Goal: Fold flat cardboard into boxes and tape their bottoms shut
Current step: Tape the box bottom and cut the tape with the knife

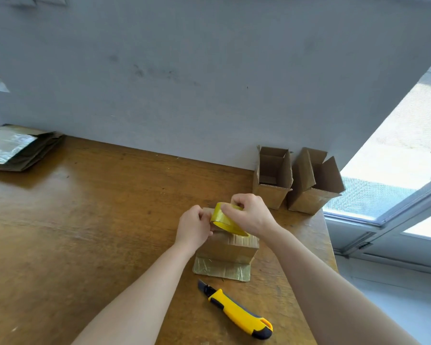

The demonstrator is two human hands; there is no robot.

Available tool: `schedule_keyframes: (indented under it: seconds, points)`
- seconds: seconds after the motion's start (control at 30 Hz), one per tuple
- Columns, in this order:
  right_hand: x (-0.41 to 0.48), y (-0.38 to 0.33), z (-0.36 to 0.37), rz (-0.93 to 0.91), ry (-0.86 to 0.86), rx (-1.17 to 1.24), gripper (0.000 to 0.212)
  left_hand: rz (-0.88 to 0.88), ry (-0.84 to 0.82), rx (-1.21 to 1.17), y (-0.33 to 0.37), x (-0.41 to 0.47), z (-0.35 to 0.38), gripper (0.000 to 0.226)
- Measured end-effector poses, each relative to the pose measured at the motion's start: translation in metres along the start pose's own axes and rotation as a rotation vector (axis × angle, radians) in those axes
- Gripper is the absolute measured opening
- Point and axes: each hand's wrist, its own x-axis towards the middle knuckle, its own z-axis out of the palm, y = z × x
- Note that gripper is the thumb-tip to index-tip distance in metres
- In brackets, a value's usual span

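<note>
A small cardboard box point(225, 251) stands upside down on the wooden table point(97, 220), one taped flap lying flat toward me. A roll of yellow-tinted tape point(225, 220) is held over the box's top. My right hand point(249, 214) grips the roll from the right and above. My left hand point(193, 226) sits at the roll's left side, fingers curled and pinching at the tape's edge against the box. Whether a tape end is pulled free is hidden by the fingers.
A yellow and black utility knife point(237, 311) lies near the table's front, blade end toward the box. Two open folded boxes point(271, 178) point(314, 183) stand at the back right by the wall. Flat cardboard point(18, 148) is stacked at the far left. The table edge runs along the right, by a window.
</note>
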Motion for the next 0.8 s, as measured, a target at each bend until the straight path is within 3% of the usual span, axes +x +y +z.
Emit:
schedule_keyframes:
  seconds: [0.2, 0.37, 0.5, 0.63, 0.7, 0.8]
  points:
    - [0.010, 0.000, -0.012, 0.027, -0.114, -0.079, 0.029, -0.096, 0.023, -0.221, -0.007, 0.001, 0.002, 0.026]
    - [0.016, -0.008, -0.012, 0.015, -0.168, -0.222, 0.038, -0.222, 0.094, -0.459, -0.014, 0.002, 0.005, 0.025]
    - [0.017, -0.013, -0.006, 0.001, -0.106, -0.287, 0.051, -0.255, 0.139, -0.562, -0.019, 0.003, 0.004, 0.022]
    - [0.009, 0.002, -0.008, 0.130, -0.179, 0.008, 0.050, -0.266, 0.130, -0.531, -0.019, 0.005, 0.002, 0.020]
    - [0.004, 0.008, -0.010, 0.102, -0.097, 0.060, 0.042, -0.235, 0.121, -0.514, -0.020, 0.006, 0.003, 0.022]
    - [0.003, 0.008, -0.012, 0.025, 0.008, -0.174, 0.031, -0.237, 0.113, -0.522, -0.020, 0.004, 0.003, 0.022]
